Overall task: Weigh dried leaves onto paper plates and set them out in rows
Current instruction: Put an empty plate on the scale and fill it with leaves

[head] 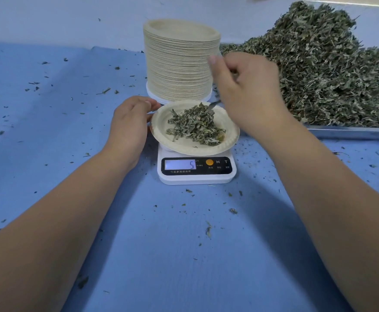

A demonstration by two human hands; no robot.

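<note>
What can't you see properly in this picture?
Head view:
the right hand is blurred and hides most of the metal tool
the scale top is hidden under the plate
the tray of leaves is cut off by the right edge
the scale's print is too small

Blue-covered table (49,136), creased near its far edge, plain pale wall (49,16) behind, soft even light

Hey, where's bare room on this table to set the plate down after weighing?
Widest: the blue cloth left of the scale and plate stack, beyond the left hand gripping the plate; only crumbs. Also the strip before the scale, between the forearms. Crowded: the right, filled by the leaf tray, right hand holding a metal tool beside it.
</note>
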